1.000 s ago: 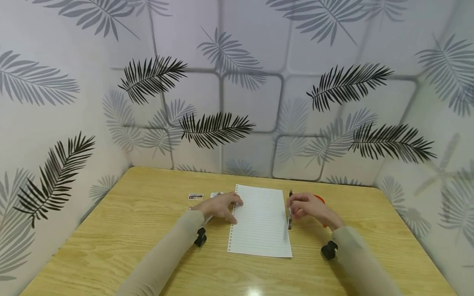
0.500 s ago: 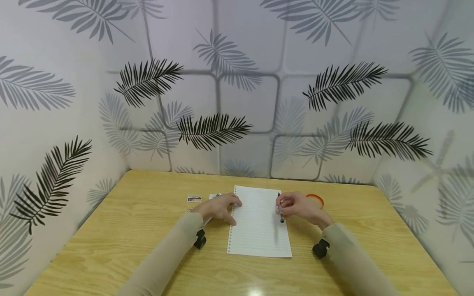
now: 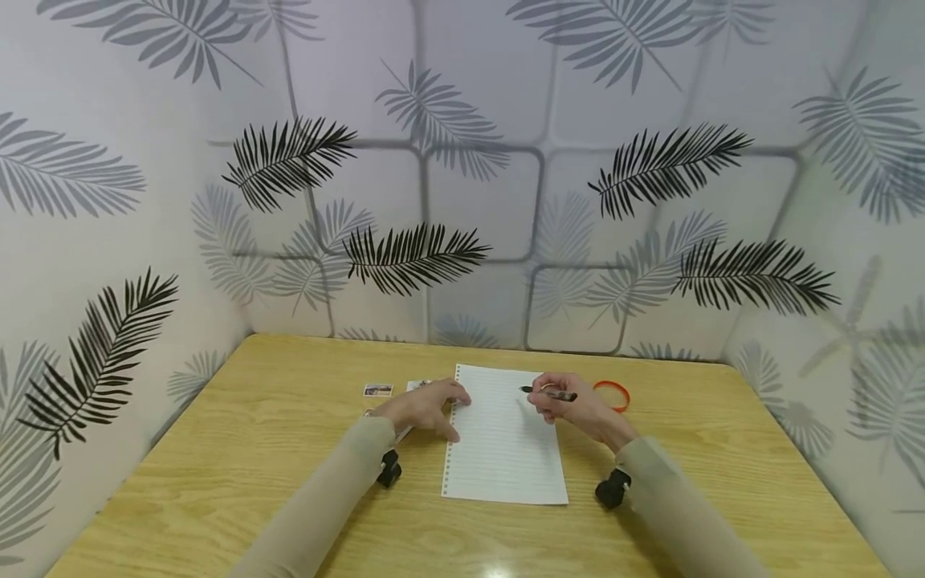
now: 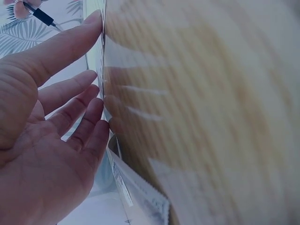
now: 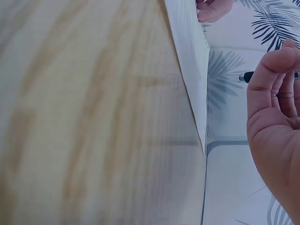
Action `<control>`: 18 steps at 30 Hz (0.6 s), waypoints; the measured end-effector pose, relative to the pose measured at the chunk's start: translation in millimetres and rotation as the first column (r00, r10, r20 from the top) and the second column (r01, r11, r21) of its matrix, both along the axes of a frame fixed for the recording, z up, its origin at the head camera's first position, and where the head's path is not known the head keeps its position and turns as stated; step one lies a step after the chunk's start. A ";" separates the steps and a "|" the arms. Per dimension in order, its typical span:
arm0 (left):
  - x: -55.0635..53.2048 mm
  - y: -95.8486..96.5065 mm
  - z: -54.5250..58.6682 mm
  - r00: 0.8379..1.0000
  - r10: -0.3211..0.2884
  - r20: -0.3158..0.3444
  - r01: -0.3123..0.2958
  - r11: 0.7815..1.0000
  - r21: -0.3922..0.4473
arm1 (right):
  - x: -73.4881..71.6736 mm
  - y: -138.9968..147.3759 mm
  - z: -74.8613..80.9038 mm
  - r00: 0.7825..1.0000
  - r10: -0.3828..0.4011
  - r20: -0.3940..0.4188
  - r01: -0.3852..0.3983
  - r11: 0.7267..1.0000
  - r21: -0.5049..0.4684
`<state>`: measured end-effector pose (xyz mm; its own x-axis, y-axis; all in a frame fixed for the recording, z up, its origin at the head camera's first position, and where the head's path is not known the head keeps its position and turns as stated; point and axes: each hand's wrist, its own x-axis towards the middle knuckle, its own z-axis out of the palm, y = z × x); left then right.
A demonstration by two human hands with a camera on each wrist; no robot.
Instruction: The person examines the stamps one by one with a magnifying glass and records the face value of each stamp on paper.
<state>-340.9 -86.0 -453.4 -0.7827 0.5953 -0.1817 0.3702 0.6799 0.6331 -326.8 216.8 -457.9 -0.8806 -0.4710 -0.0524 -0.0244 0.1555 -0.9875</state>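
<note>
A lined sheet of loose-leaf paper, holes along its left edge, lies on the wooden table. My left hand rests at that left edge, thumb and fingertips spread on the paper's margin; the left wrist view shows the fingers relaxed and apart. My right hand is raised over the sheet's right side and pinches a dark-gripped pen, its tip pointing left. In the left wrist view the pen's tip shows clear of the paper. The right wrist view shows the fingers curled round the pen.
An orange-red ring lies right of the paper, behind my right hand. A small stamp-like picture lies to the left, and another printed piece is partly covered by my left hand. A patterned wall stands behind the table.
My right hand has carried the pen from beside the paper leftward over its right side. The pen has turned from upright to nearly level, tip left. The left hand stays in place.
</note>
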 end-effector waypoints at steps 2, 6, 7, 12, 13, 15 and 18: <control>0.3 0.1 -0.9 1.000 0.005 0.005 -0.005 1.000 0.005 | 0.3 -1.9 -0.3 1.000 0.007 0.007 -0.007 0.999 -0.032; 1.0 0.0 -1.4 1.000 0.008 0.011 -0.008 1.000 0.011 | -0.7 -6.9 -0.6 1.000 0.012 0.007 -0.012 0.998 -0.055; 1.0 -0.2 -1.3 1.000 0.008 0.011 -0.008 1.000 0.008 | -1.0 -8.3 -0.5 1.000 0.016 0.005 -0.015 0.998 -0.057; -0.9 -0.7 -1.6 1.000 -0.012 -0.013 0.012 1.000 -0.010 | -3.1 -15.4 -0.8 0.998 0.058 0.020 -0.056 0.993 -0.099; -1.5 -0.9 -1.9 1.000 -0.018 -0.021 0.017 1.000 -0.016 | -3.3 -16.9 -0.8 0.998 0.060 0.027 -0.057 0.993 -0.104; -2.4 -1.0 -2.1 0.999 -0.026 -0.027 0.025 0.999 -0.024 | -3.7 -19.8 -0.9 0.996 0.070 0.050 -0.063 0.989 -0.134; -3.0 -0.9 -2.5 1.000 -0.022 -0.022 0.021 0.999 -0.029 | -3.2 -23.5 -0.7 0.993 0.067 0.093 -0.050 0.983 -0.174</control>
<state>-343.8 -86.8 -455.9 -0.7739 0.6069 -0.1811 0.3989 0.6892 0.6048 -330.1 193.3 -458.6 -0.8457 -0.5313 -0.0507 0.0695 -0.0153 -0.9975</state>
